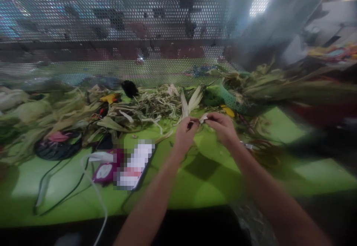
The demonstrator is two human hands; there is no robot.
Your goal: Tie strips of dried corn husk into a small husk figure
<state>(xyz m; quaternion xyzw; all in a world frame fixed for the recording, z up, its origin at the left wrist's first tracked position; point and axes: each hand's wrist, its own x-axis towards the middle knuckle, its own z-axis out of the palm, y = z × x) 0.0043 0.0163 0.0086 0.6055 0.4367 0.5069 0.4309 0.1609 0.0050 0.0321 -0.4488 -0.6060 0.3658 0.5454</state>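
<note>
Both my hands meet over the middle of a bright green table (pixel 200 186). My left hand (pixel 185 131) is closed in a pinch on one end of a small pale strip of corn husk (pixel 203 119). My right hand (pixel 222 126) is closed on the other end of the same strip. Just beyond my fingers two pale pointed husk leaves (pixel 189 103) stand up from a heap of dry husks and strands (pixel 150 106).
Husk piles (pixel 50 108) cover the table's back left, and more leaves (pixel 279 84) lie at the right by a green perforated basket (pixel 232 101). A phone (pixel 136 164), a pink device (pixel 104 171), cables (pixel 92 186) and a dark round object (pixel 57 145) lie at the front left. A perforated metal screen (pixel 139 26) stands behind.
</note>
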